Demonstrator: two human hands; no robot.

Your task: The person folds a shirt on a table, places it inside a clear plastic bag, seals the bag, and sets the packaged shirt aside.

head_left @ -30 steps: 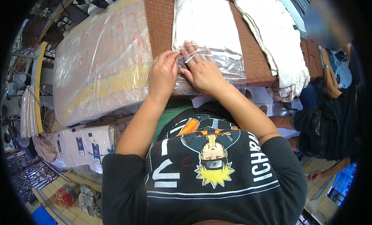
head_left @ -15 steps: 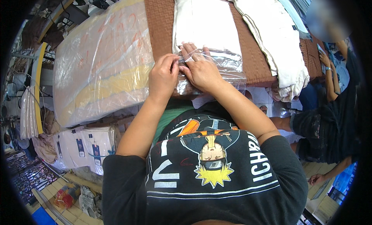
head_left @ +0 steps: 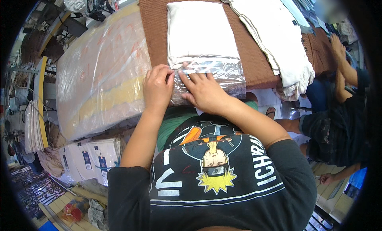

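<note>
I watch the clear bag [head_left: 229,81] with its folded white garment [head_left: 201,30] on the desk [head_left: 153,28], right of the wrapped bale [head_left: 101,72]. Beside that bale, my left hand [head_left: 157,89] has bunched fingers, grip unclear; farther right of it, my right hand [head_left: 207,93] spreads its fingers over the plastic.

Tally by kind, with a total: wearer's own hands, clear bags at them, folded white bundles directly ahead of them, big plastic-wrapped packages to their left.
Own hands: 2 (left hand, right hand)
Clear bag: 1
Folded white bundle: 1
Plastic-wrapped package: 1
Total: 5
</note>
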